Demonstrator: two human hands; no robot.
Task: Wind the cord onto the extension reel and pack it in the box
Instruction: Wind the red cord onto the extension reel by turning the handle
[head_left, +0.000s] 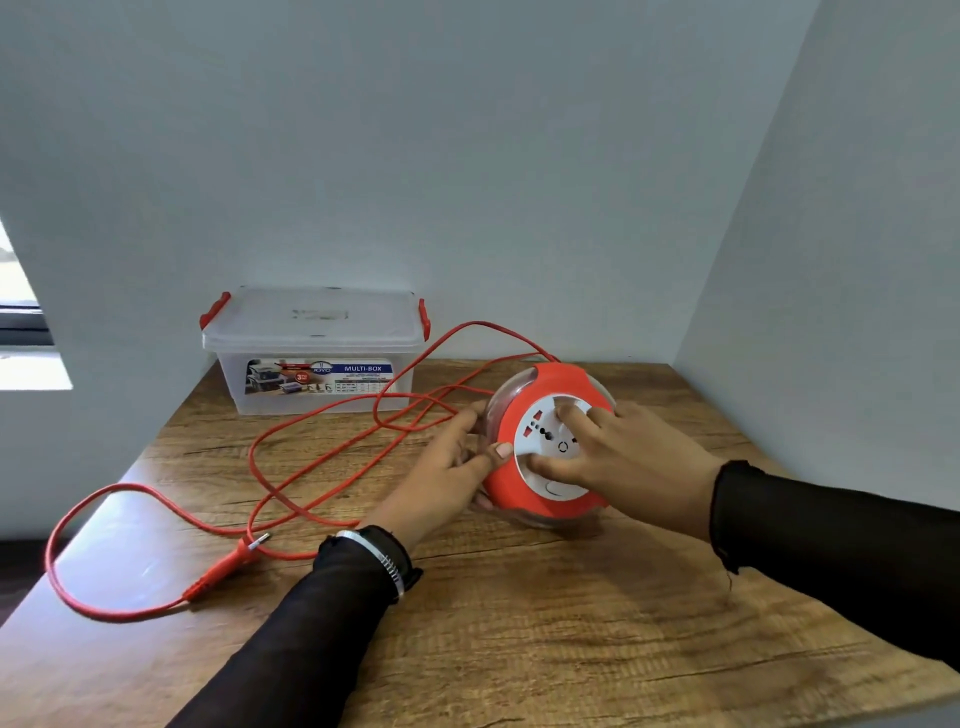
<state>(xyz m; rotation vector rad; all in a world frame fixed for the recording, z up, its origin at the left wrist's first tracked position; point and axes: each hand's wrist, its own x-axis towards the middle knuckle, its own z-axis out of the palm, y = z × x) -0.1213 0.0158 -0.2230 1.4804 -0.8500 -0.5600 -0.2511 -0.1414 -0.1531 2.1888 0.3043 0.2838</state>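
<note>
Left hand (451, 467) gripping tilted reel (540, 452) rim, right hand (618, 457) fingers spread on socket face, facing viewer.

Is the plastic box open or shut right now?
Shut. The lid sits flat on the box, red clips at both ends.

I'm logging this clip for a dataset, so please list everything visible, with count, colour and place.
Round plastic extension reel: one, orange with white socket face, right of table centre, tilted up on its edge.
Loose orange cord: one, orange, looping over the table's left half, from the reel past the box to the front left edge.
Two-pin plug: one, orange, front left, on the cord's end.
Clear plastic storage box: one, translucent with red latches, lid on, back left by the wall.
Wooden table: one, brown.
Left hand: one, black sleeve, wristband, gripping the reel's left rim.
Right hand: one, black sleeve, on the socket face.
</note>
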